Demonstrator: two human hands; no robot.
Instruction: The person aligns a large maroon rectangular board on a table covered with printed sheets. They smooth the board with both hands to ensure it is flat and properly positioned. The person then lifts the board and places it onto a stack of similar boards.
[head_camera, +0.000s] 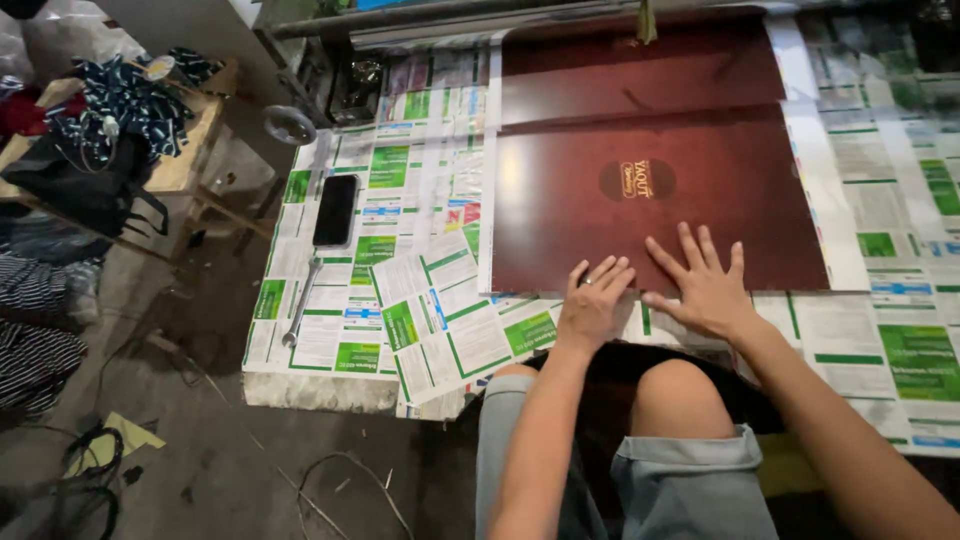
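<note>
While I look down from the head camera, I see my left hand (592, 305) lying flat at the near edge of the dark red sheet (650, 200), fingers close together and gripping nothing; my right hand (703, 285) lies just beside it at 3 o'clock, fingers spread, palm down on the same sheet. The sheet rests on the paper-covered table (420, 290); a black phone (335, 210) lies at 9 o'clock of it, a wrench (303, 300) just below at 8 o'clock.
</note>
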